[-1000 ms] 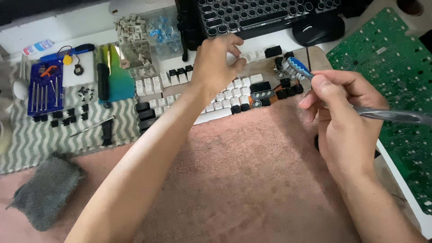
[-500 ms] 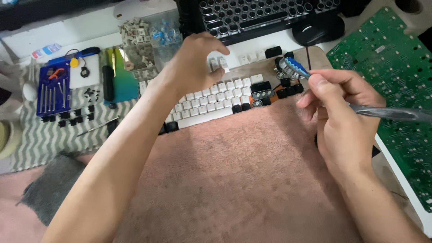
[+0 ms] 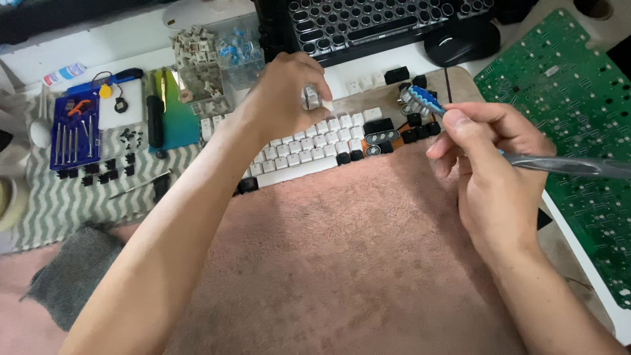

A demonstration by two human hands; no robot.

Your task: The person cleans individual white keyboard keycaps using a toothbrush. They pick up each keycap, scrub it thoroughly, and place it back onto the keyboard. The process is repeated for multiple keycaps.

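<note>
My left hand [image 3: 286, 98] reaches across rows of loose white and black keycaps [image 3: 315, 146] and pinches one small white keycap [image 3: 314, 98] just above them. My right hand [image 3: 490, 164] grips a toothbrush [image 3: 526, 158] by its grey handle. The brush's blue and white bristled head [image 3: 420, 100] points left over the black keycaps at the right end of the rows. The keycaps lie at the far edge of a pink towel [image 3: 342, 263].
A black round-key keyboard [image 3: 388, 20] and a black mouse [image 3: 460, 43] sit at the back. A green circuit board [image 3: 572, 125] lies on the right. On the left are a blue screwdriver set [image 3: 73, 135], a clear box of switches [image 3: 210, 59] and a grey cloth [image 3: 72, 269].
My left hand has slid left along the keycap rows and closed its fingertips on a white keycap. My right hand with the toothbrush has stayed put.
</note>
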